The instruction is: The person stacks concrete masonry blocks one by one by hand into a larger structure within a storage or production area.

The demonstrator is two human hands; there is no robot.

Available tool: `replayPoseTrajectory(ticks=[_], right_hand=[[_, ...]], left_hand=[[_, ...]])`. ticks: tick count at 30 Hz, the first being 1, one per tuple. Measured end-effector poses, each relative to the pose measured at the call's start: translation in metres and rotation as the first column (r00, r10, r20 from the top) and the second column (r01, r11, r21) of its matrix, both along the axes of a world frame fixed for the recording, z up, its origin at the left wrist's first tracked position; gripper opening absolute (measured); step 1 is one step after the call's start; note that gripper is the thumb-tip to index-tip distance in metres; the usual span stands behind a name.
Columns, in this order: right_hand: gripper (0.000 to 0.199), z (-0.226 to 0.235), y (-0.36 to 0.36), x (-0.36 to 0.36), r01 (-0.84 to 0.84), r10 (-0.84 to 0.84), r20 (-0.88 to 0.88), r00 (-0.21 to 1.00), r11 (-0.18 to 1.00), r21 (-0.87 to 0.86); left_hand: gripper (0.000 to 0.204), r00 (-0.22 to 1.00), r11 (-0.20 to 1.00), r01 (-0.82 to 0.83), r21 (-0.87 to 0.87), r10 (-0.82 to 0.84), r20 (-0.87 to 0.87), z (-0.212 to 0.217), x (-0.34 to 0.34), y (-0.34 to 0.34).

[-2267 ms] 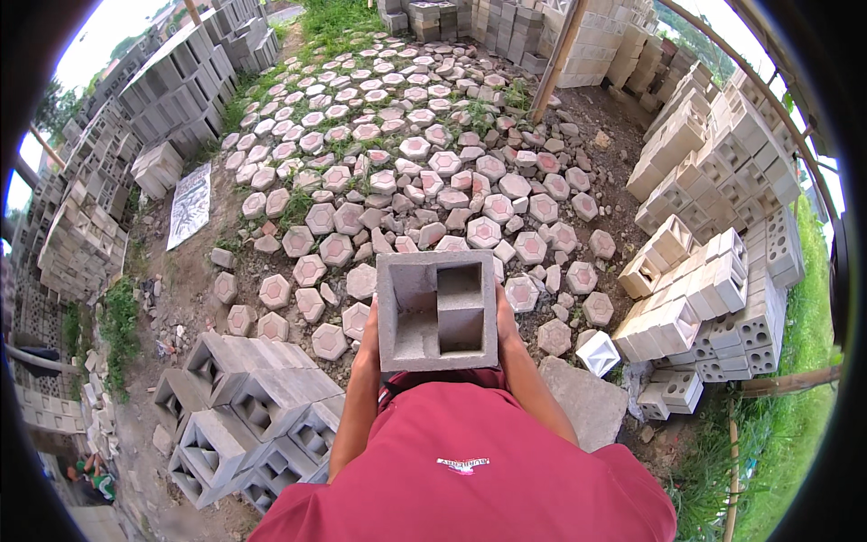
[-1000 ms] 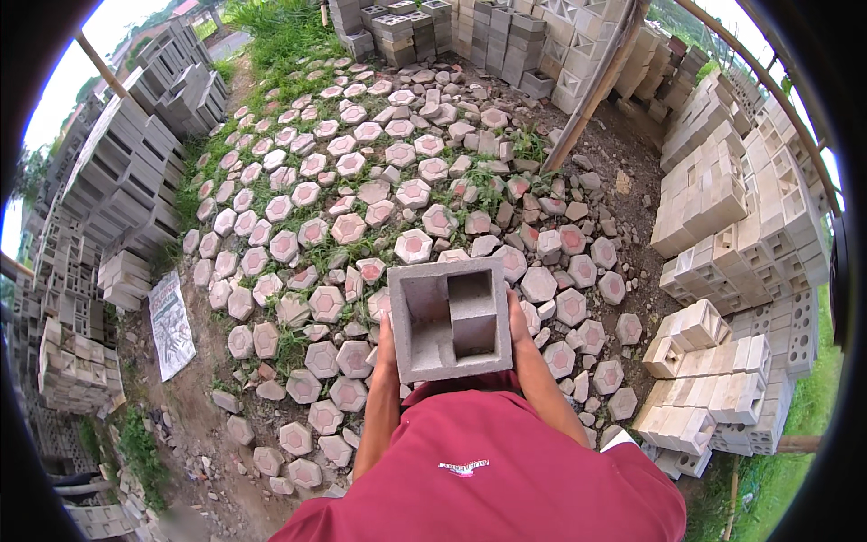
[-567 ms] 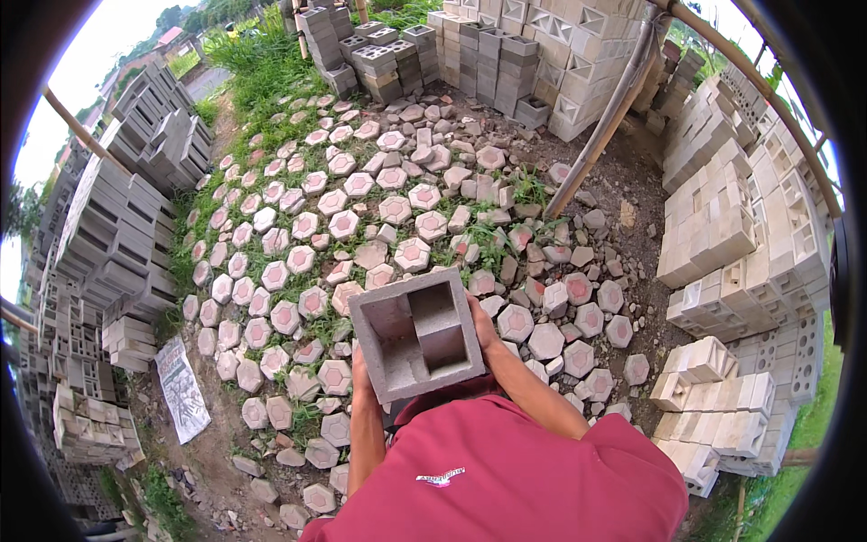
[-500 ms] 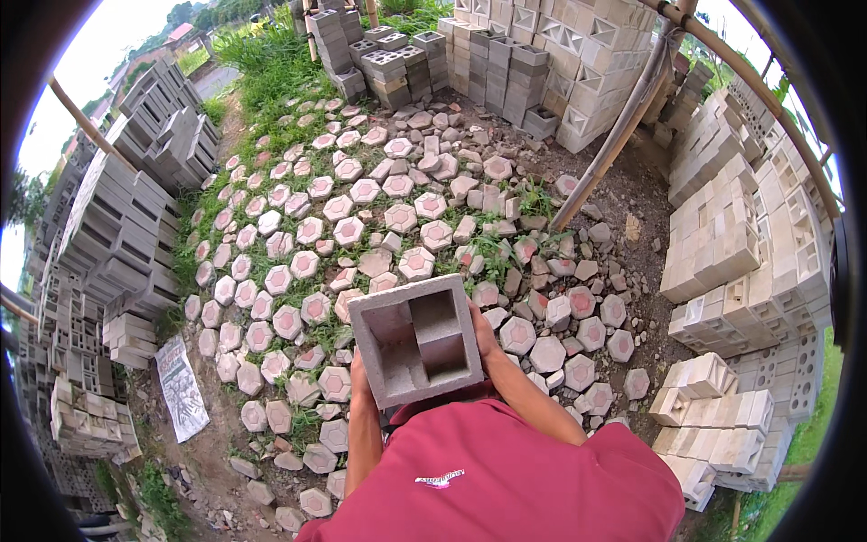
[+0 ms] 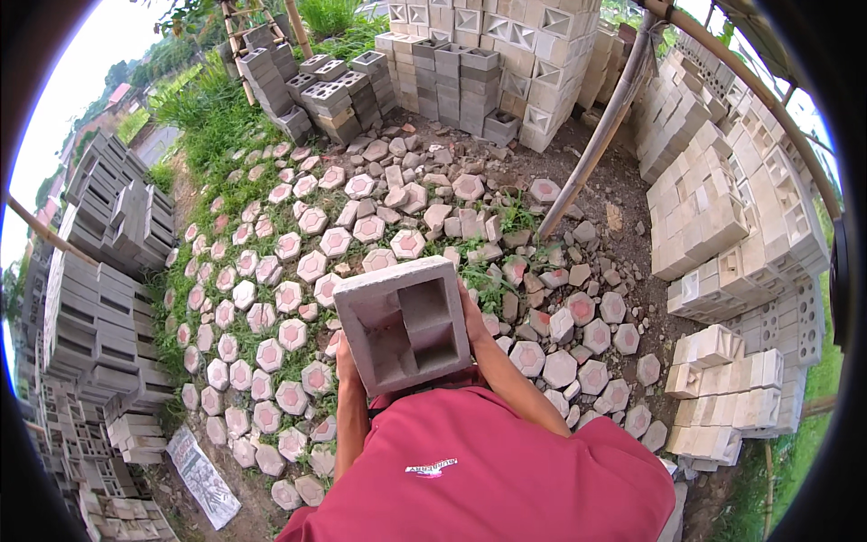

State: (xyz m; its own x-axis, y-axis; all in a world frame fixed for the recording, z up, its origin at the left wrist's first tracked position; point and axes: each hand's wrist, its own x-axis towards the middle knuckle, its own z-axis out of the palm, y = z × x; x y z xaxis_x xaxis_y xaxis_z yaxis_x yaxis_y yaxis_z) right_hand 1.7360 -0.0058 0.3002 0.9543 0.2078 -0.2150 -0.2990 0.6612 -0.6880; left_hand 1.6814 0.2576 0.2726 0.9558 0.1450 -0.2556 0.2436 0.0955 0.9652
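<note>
Between my two hands is a squarish grey hollow concrete block (image 5: 375, 330), held in front of my dark red shirt. Its open side faces up, and inner walls split the hollow into sections. My left hand (image 5: 346, 361) presses on the block's left side, while my right hand (image 5: 470, 314) grips the opposite side. Most of the fingers are hidden behind or under the block. Below it, hexagonal paving stones (image 5: 292, 334) with reddish centres cover the ground.
Grey block stacks (image 5: 95, 316) line the left side. Pale patterned blocks (image 5: 709, 212) are piled at the right. A slanting bamboo pole (image 5: 601, 135) stands ahead on the right, near loose rubble (image 5: 533, 271). A printed sheet (image 5: 203, 477) lies at the lower left.
The view has shifted, so the far stacks appear further left and the printed sheet lower. The block stays in both hands, slightly further left and higher in view.
</note>
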Motion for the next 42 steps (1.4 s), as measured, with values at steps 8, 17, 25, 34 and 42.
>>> replayPoseTrajectory(ticks=[8, 17, 25, 34, 42], right_hand=[[0.069, -0.021, 0.047, 0.106, 0.129, -0.151, -0.063, 0.986, 0.952, -0.278], [0.067, -0.058, 0.059, 0.226, 0.197, -0.232, -0.058, 0.971, 0.915, -0.352], [0.065, -0.069, 0.081, 0.39, 0.178, -0.191, -0.094, 0.977, 0.976, -0.128], [0.058, -0.05, 0.083, 0.506, 0.203, -0.207, -0.18, 0.962, 0.978, -0.042], [0.055, -0.039, 0.036, 0.616, 0.372, -0.373, 0.01, 0.928, 0.924, -0.084]], left_hand=[[0.045, 0.987, 0.967, 0.011, -0.253, -0.051, -0.154, 0.009, 0.138, 0.048], [0.046, 0.957, 0.938, 0.058, -0.342, -0.149, -0.248, -0.009, 0.281, 0.06], [0.047, 0.957, 0.958, 0.032, -0.287, -0.112, -0.267, -0.003, 0.438, 0.078], [0.045, 0.957, 0.945, 0.063, -0.321, -0.149, -0.25, 0.018, 0.56, 0.07], [0.059, 0.891, 0.897, 0.304, -0.32, -0.387, -0.238, 0.004, 0.718, 0.032]])
